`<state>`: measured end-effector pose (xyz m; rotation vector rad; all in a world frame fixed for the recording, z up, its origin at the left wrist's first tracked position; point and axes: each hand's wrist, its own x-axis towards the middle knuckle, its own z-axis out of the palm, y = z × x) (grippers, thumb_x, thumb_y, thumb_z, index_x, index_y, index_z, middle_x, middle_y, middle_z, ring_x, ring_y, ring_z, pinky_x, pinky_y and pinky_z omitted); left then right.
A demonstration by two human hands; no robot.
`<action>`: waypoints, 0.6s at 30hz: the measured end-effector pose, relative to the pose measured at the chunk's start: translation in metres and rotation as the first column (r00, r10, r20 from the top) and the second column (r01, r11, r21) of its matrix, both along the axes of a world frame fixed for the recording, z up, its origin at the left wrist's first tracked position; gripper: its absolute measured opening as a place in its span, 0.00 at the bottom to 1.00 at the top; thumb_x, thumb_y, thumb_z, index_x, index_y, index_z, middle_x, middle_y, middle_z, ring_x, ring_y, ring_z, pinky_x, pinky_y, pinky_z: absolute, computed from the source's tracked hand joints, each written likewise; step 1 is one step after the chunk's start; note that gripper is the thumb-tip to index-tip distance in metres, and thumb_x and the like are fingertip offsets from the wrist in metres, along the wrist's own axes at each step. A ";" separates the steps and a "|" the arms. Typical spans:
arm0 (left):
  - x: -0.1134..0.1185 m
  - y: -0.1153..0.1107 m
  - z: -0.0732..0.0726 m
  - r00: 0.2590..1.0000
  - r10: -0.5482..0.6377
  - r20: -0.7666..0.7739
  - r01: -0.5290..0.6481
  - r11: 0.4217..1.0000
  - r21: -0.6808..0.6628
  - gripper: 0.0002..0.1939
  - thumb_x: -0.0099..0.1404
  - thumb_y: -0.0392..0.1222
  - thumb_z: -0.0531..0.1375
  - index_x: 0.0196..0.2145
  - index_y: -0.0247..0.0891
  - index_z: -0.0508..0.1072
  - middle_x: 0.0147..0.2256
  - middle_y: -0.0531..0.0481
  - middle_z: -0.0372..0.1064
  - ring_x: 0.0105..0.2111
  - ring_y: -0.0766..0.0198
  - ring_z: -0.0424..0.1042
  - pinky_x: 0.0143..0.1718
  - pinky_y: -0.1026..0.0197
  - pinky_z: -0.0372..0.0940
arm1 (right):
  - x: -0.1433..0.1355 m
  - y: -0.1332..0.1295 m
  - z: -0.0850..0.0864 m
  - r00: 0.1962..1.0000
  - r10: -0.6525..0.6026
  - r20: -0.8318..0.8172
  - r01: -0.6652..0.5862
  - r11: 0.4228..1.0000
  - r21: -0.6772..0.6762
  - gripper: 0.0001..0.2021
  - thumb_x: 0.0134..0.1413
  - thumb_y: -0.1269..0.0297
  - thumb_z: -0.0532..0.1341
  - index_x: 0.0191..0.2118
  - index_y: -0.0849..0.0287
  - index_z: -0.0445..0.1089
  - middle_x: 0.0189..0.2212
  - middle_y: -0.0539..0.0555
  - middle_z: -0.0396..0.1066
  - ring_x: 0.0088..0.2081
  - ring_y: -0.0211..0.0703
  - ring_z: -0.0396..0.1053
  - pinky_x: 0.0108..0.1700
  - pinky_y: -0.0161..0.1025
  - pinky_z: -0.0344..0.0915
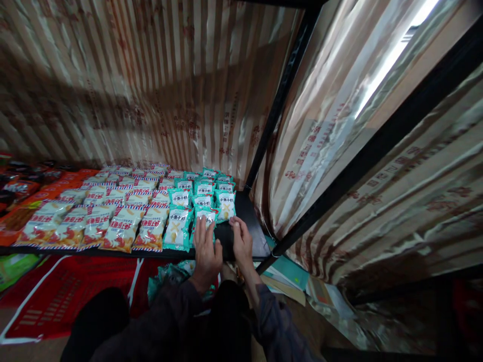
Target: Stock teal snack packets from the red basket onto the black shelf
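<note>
Teal-and-white snack bags stand in close rows at the right end of the black shelf (260, 236). My left hand (207, 254) lies with fingers stretched out over a front teal snack bag (205, 216), covering much of its lower part. Just to the right, my right hand (242, 241) has its thumb and fingers together at the bottom edge of another teal snack bag (227, 205). Left of my hands, an uncovered teal snack bag (177, 229) leans in the front row.
Rows of white-and-orange snack bags (121, 226) fill the shelf's middle, with orange packets (49, 193) farther left. Below lies a red bag (79, 286) with white trim, beside more teal packets (166, 276). A black post (298, 226) and striped sheeting (151, 100) bound the shelf.
</note>
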<state>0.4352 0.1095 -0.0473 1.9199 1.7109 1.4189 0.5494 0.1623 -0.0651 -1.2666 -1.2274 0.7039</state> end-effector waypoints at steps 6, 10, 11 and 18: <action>-0.032 -0.007 -0.029 0.998 0.017 -0.053 -0.020 0.998 -0.053 0.27 0.63 0.36 0.47 0.59 0.28 0.55 0.64 0.33 0.43 0.65 0.54 0.39 0.63 0.47 0.43 | -0.038 -0.009 0.001 0.994 0.090 0.058 -0.085 0.993 -0.083 0.24 0.57 0.50 0.51 0.54 0.57 0.65 0.53 0.57 0.68 0.53 0.47 0.65 0.56 0.45 0.59; -0.033 -0.006 -0.036 0.999 -0.034 -0.016 0.032 0.992 -0.122 0.29 0.62 0.34 0.47 0.61 0.28 0.51 0.65 0.33 0.40 0.65 0.55 0.37 0.63 0.48 0.43 | -0.047 -0.004 0.009 0.988 0.117 0.104 -0.106 0.989 -0.106 0.25 0.56 0.50 0.52 0.55 0.58 0.64 0.52 0.57 0.68 0.53 0.48 0.66 0.56 0.44 0.60; -0.032 -0.005 -0.035 0.999 -0.039 -0.003 0.038 0.990 -0.139 0.30 0.61 0.33 0.47 0.61 0.27 0.50 0.65 0.33 0.40 0.65 0.55 0.37 0.63 0.48 0.42 | -0.048 -0.003 0.009 0.987 0.113 0.115 -0.101 0.989 -0.107 0.25 0.56 0.50 0.52 0.56 0.57 0.64 0.52 0.57 0.69 0.53 0.48 0.66 0.56 0.44 0.60; -0.032 -0.006 -0.025 0.999 -0.047 0.012 0.048 0.982 -0.185 0.32 0.58 0.32 0.49 0.61 0.26 0.51 0.65 0.34 0.37 0.66 0.56 0.33 0.64 0.49 0.39 | -0.048 -0.004 0.001 0.984 0.084 0.158 -0.068 0.992 -0.103 0.25 0.57 0.51 0.51 0.57 0.56 0.61 0.54 0.56 0.66 0.54 0.47 0.64 0.57 0.46 0.59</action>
